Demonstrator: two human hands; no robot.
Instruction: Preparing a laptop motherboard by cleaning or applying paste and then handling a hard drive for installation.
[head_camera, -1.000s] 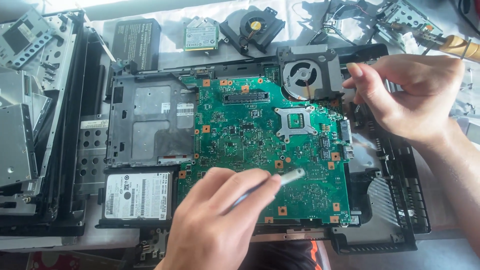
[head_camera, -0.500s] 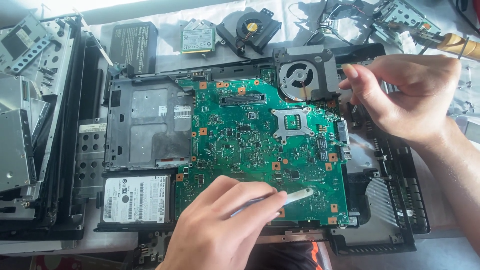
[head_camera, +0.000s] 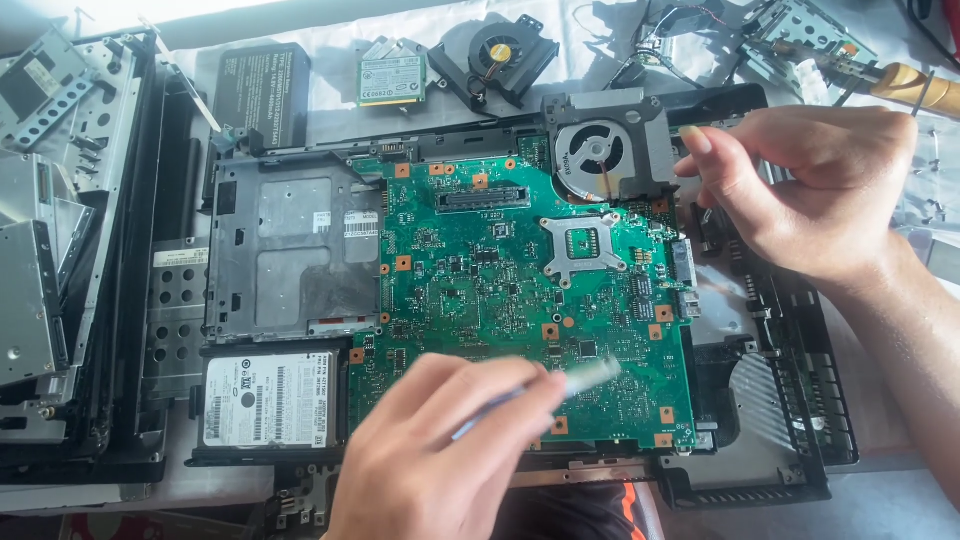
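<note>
The opened black plastic laptop base (head_camera: 790, 470) lies flat in the middle of the work surface, its near right corner bare. Seated in it is the large green printed circuit board (head_camera: 500, 290), a thin rigid panel crowded with small soldered parts. It is judged light but brittle: it should tolerate no bending and is best held by its bare edges or the orange-ringed screw points, never by the components.

At the far right corner of the board sits the grey metal cooling fan housing (head_camera: 605, 150). It is judged stiff and light, with thin blades that should not be pressed. The right hand (head_camera: 810, 190) rests at the housing's right edge, fingers curled with the thumb tip touching the rim; whether it pinches anything cannot be told, because the palm covers that area.

The silver hard drive with a white label (head_camera: 265, 400) sits in its bay at the near left, just beside the board.

The left hand (head_camera: 440, 460) is closed around a slim pale tool (head_camera: 585, 378), held like a pen over the near edge of the board. The tool is blurred; its tip and type cannot be made out. The base's near edge is hidden beneath this hand.
</note>
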